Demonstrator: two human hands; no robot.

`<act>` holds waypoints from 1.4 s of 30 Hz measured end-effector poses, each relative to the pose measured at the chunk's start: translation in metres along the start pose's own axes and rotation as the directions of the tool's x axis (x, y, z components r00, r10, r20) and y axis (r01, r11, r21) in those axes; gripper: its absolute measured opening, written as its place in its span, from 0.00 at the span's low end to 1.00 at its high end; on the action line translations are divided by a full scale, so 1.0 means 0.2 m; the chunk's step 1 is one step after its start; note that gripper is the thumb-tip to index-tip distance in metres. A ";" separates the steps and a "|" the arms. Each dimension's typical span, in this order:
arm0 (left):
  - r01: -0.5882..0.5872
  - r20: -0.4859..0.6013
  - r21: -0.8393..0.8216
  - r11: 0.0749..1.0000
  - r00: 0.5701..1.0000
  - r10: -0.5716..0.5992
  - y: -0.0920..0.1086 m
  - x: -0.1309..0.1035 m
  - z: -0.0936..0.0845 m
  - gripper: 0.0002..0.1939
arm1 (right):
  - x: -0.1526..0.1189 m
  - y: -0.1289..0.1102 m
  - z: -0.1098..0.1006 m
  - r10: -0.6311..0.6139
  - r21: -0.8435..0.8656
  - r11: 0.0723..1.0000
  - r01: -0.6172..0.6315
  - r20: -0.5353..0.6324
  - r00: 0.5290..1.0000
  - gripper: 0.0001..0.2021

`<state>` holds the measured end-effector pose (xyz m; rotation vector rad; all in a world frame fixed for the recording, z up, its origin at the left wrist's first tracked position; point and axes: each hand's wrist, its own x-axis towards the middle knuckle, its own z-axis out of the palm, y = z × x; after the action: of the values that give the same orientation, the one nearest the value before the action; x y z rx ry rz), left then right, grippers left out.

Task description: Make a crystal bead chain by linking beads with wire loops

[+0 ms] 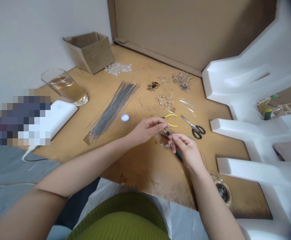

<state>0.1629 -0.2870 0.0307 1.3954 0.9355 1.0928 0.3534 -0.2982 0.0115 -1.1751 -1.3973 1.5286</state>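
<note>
My left hand [149,130] pinches the upper side of a loop of clear beads on wire [165,145], fingertips close together. On the loop's other side, my right hand [186,148] is closed on it between thumb and forefinger. A dark piece shows between the fingertips; I cannot make out what it is. Under my right hand lies a tool with a green handle [178,154], mostly covered. Just beyond the fingers are yellow-handled pliers [171,125], with black-handled scissors [194,127] to their right. Farther back rests another beaded wire loop [164,101].
A bundle of grey wires [112,110] and a blue-rimmed cap [124,117] lie left of my hands. Farther back are black rings [153,86], clear beads [118,68] and a cardboard box [91,55]. A tilted-looking glass of liquid [69,90] stands left. White foam [232,130] borders the right.
</note>
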 end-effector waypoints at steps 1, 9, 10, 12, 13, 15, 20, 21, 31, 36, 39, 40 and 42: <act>-0.050 0.004 0.048 0.998 0.999 0.050 0.00 0.00 0.00 0.13 | 0.00 0.00 0.00 0.005 0.010 1.000 -0.005 -0.001 1.000 0.11; -0.218 0.055 0.199 0.955 0.976 0.211 -0.02 0.00 0.00 0.08 | 0.00 -0.01 0.00 0.021 0.070 0.997 -0.020 -0.015 1.000 0.11; -0.215 0.046 0.205 0.955 0.977 0.210 -0.02 0.00 0.00 0.08 | 0.00 -0.01 0.00 0.025 0.066 0.998 -0.024 -0.013 1.000 0.11; -0.213 0.037 0.216 0.953 0.977 0.210 -0.02 0.00 0.00 0.09 | 0.00 -0.01 0.00 0.027 0.060 0.998 -0.026 -0.014 1.000 0.11; -0.214 0.035 0.223 0.951 0.977 0.212 -0.02 0.00 0.00 0.09 | 0.00 -0.01 0.00 0.026 0.055 0.998 -0.025 -0.014 1.000 0.11; -0.226 0.040 0.236 0.945 0.974 0.223 -0.02 0.00 0.00 0.09 | 0.00 -0.01 0.01 0.019 0.038 0.999 -0.018 -0.020 1.000 0.12; -0.272 0.069 0.283 0.920 0.962 0.263 -0.03 -0.01 0.00 0.08 | 0.00 -0.01 0.03 -0.024 -0.041 0.999 0.019 -0.129 0.991 0.12; -0.277 0.067 0.310 0.910 0.961 0.270 -0.03 -0.01 0.00 0.08 | 0.00 -0.01 0.04 -0.050 -0.068 0.997 0.040 -0.161 0.986 0.12; -0.420 0.214 0.633 0.650 0.902 0.374 -0.04 -0.02 0.01 0.07 | -0.02 -0.02 0.05 -0.158 -0.171 0.978 0.116 -0.257 0.953 0.10; -0.433 0.226 0.664 0.609 0.894 0.388 -0.06 -0.02 0.02 0.09 | -0.02 0.00 0.05 -0.179 -0.236 0.964 0.121 -0.242 0.954 0.11; -0.432 0.205 0.659 0.616 0.891 0.406 -0.07 -0.01 0.02 0.08 | -0.03 0.01 0.05 -0.207 -0.288 0.948 0.138 -0.225 0.952 0.11; -0.432 0.197 0.658 0.617 0.890 0.412 -0.07 -0.01 0.02 0.08 | -0.03 0.02 0.05 -0.214 -0.298 0.944 0.143 -0.221 0.952 0.11; -0.432 0.185 0.657 0.618 0.887 0.424 -0.07 -0.01 0.02 0.08 | -0.03 0.02 0.05 -0.219 -0.307 0.940 0.149 -0.210 0.953 0.11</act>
<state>0.1673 -0.2895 0.0165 2.3442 1.0830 1.1237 0.3461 -0.3070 0.0081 -1.3115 -1.5486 1.0358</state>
